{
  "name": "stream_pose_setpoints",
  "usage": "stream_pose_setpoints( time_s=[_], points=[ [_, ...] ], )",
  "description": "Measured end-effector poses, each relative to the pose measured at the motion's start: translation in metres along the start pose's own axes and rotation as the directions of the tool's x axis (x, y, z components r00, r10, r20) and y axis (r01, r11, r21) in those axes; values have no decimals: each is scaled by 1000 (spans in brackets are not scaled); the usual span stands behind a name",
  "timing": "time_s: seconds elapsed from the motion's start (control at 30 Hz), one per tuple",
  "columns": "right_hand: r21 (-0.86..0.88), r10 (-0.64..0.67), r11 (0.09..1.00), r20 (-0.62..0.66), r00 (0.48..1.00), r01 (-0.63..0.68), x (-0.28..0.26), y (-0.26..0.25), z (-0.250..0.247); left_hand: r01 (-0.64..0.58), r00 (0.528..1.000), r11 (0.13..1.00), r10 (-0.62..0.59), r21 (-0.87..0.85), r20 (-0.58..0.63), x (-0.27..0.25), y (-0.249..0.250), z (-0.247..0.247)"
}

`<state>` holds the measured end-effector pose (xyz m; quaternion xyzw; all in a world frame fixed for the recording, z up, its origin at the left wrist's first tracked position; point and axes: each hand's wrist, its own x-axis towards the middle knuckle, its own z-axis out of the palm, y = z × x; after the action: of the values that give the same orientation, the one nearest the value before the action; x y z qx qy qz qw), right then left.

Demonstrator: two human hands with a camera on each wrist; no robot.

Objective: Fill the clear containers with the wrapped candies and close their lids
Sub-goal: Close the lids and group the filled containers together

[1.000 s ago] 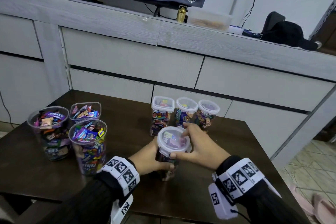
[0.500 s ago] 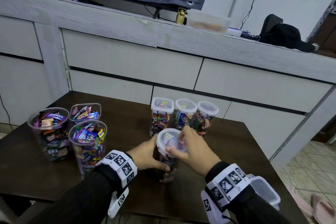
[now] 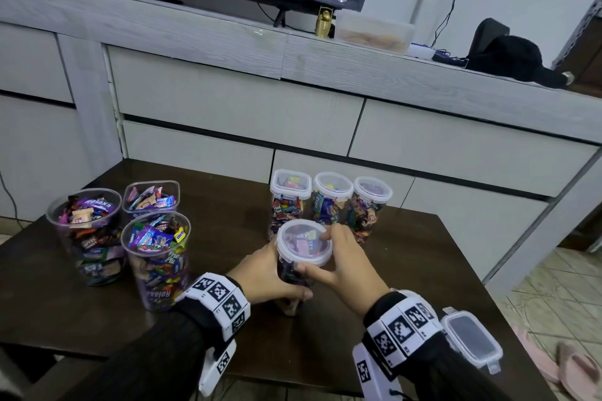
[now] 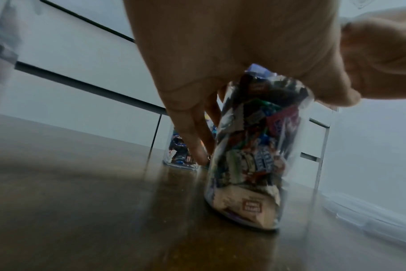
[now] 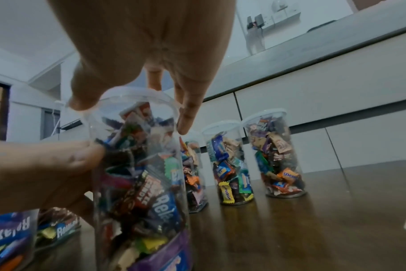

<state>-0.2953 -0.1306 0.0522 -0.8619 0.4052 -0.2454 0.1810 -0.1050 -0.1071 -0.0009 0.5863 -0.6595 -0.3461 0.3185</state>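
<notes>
A clear round container (image 3: 293,273) packed with wrapped candies stands on the dark table (image 3: 407,254), near its front middle. My left hand (image 3: 270,270) grips its body, thumb on the near side. My right hand (image 3: 329,255) pinches the white-rimmed clear lid (image 3: 303,242) sitting on top, thumb at the near rim and fingers at the far rim. The right wrist view shows that lid (image 5: 132,93) resting on the container (image 5: 139,174), with the left hand's thumb (image 5: 46,165) against the wall. In the left wrist view the container (image 4: 250,155) rests on the tabletop.
Three lidded, filled containers (image 3: 332,198) stand in a row just behind. Three open containers heaped with candies (image 3: 156,257) sit at the left. A loose rectangular lid (image 3: 470,340) lies by the table's front right edge. A grey drawer unit (image 3: 228,107) backs the table.
My right hand has shifted on the lid, from lying over it to pinching its rim with the thumb near and the fingers far. The left hand keeps gripping the container.
</notes>
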Motion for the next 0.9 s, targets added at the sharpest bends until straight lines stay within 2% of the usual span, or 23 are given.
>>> stream_pose_setpoints(
  time_s=[0.13, 0.2, 0.33, 0.43, 0.53, 0.63, 0.7, 0.83, 0.9],
  points=[
    [18, 13, 1000, -58, 998, -12, -1, 0, 5, 16, 1000, 1000, -15, 1, -27, 2, -4, 2],
    [67, 1, 998, -44, 999, 2, -2, 5, 1, 20, 1000, 1000, -20, -14, -16, 3, -7, 0],
    [308, 43, 949, 64, 997, -61, 2, 19, -22, 26, 999, 1000, -26, -12, 26, 6, -10, -3],
    [389, -22, 920, 174, 984, -48, 4, 30, -40, 10, 996, 999, -6, -49, 84, 7, -10, -7],
    [298, -84, 954, 229, 970, 13, 5, 34, -46, -8, 993, 998, 16, -69, 115, 7, -8, -10],
    [83, -127, 990, 145, 981, 116, 5, 33, -43, -35, 994, 998, 40, -53, 105, 6, -6, -8],
    [9, -181, 983, 118, 976, 181, 5, 30, -43, -49, 996, 998, 51, -33, 77, 5, -6, -8],
    [29, -258, 965, 261, 930, 259, 6, 21, -39, -41, 994, 982, 59, -183, 95, 2, -4, -6],
    [39, -266, 963, 282, 922, 266, 5, 15, -33, -71, 994, 962, 89, -264, 57, 1, -5, -1]
  ],
)
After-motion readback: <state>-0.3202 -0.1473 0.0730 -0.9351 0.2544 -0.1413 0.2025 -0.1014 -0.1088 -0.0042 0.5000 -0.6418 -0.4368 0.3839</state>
